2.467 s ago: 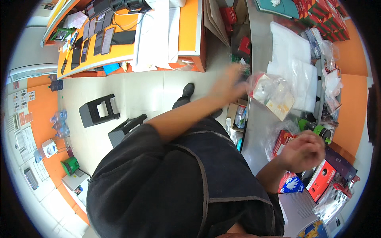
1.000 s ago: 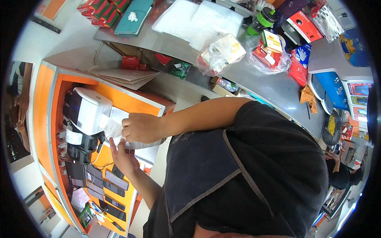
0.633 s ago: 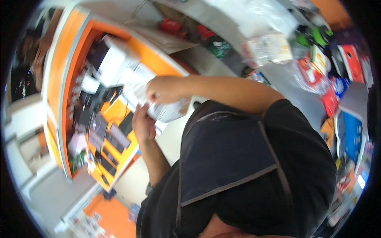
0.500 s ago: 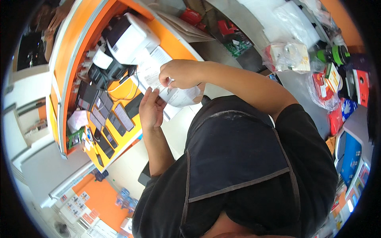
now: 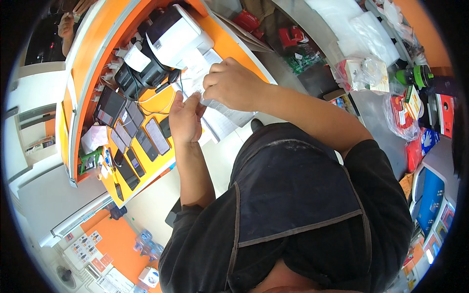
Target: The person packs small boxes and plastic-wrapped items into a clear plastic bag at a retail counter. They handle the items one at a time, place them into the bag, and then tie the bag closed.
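Note:
Over the front edge of the yellow counter, both of my hands meet at a white printed paper slip. My left hand pinches the slip's left end between thumb and fingers. My right hand is closed at its upper edge, back of the hand up, with the fingertips partly hidden. Beneath the slip lie more white printed sheets. A white printer stands just beyond my hands, with paper in front of it.
Several phones lie in rows on the counter's left part. Behind them are a black device with a white slip, and loose cables. To the right, a grey worktop bears plastic-wrapped boxes and a green-capped bottle.
My left hand's fingers, spread beside the paper before, have closed on it. My right hand has turned and moved slightly right. The whole view has shifted a little.

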The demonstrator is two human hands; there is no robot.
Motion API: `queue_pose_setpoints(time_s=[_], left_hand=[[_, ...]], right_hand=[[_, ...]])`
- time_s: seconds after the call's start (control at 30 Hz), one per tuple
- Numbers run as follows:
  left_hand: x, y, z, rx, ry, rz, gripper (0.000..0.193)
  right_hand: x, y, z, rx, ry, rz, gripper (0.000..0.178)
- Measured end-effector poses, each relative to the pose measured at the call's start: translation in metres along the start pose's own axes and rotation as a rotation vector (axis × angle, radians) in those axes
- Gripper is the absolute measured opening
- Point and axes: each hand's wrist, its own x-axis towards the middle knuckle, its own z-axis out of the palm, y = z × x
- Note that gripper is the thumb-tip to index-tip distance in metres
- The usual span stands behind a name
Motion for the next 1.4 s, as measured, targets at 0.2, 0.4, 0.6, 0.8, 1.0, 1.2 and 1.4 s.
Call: queue_pose_setpoints(time_s=[0.2,0.4,0.6,0.8,1.0,1.2,1.4], left_hand=[[0.01,0.0,-0.001,0.027,-0.012,0.064,0.089],[0.025,-0.015,-0.021,0.359,-0.036,0.164,0.078],[0.0,-0.065,0.0,1.336,0.263,0.685,0.072],[-0.026,-0.092,0.125,1.016,-0.075,0.581,0.067],[-0.036,-0.138,0.276,0.772,-0.652,0.47,0.078],[-0.029,-0.179,0.405,0.752,-0.81,0.9,0.089],[0.004,-0.259,0.413,0.88,-0.892,1.278,0.031]], right_hand=[[-0.007,-0.001,-0.005,0.019,0.166,-0.076,0.009],[-0.046,-0.027,-0.065,0.541,0.244,-0.006,0.009],[-0.194,0.015,-0.261,0.225,0.077,0.82,0.012],[-0.312,0.147,-0.381,-0.031,-0.541,0.686,0.019],[-0.322,0.199,-0.323,-0.371,-0.433,0.775,0.075],[-0.369,0.179,-0.301,-0.486,0.197,0.729,0.079],[-0.373,0.139,-0.276,-0.384,-0.421,0.966,0.075]])
